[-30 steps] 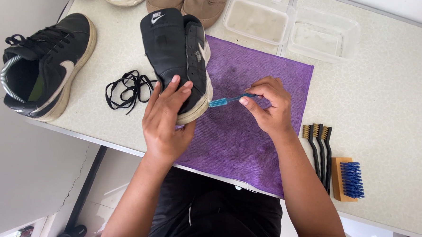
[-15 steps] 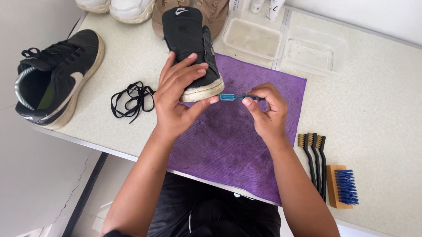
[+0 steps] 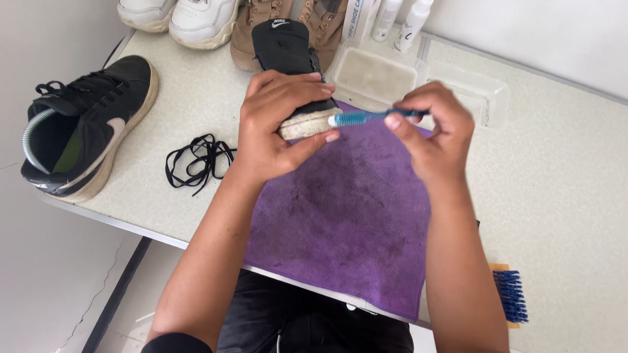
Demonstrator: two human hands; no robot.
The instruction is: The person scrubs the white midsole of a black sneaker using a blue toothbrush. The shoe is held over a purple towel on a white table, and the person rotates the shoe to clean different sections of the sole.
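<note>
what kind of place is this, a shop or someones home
Most likely a shoe-cleaning workstation, though shop or home is unclear. The left hand holds a black sneaker over a stained purple cloth while the right hand works a small blue brush on its sole. Cleaner bottles and more shoes line the table.

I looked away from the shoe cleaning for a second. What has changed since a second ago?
The left hand has turned the black shoe from sole-up and slanted to lengthwise, pointing away, and now wraps its near end. The right hand has brought the small blue brush up against the pale sole edge. Both grips held. The purple cloth, loose laces and second black shoe stayed put.
</note>
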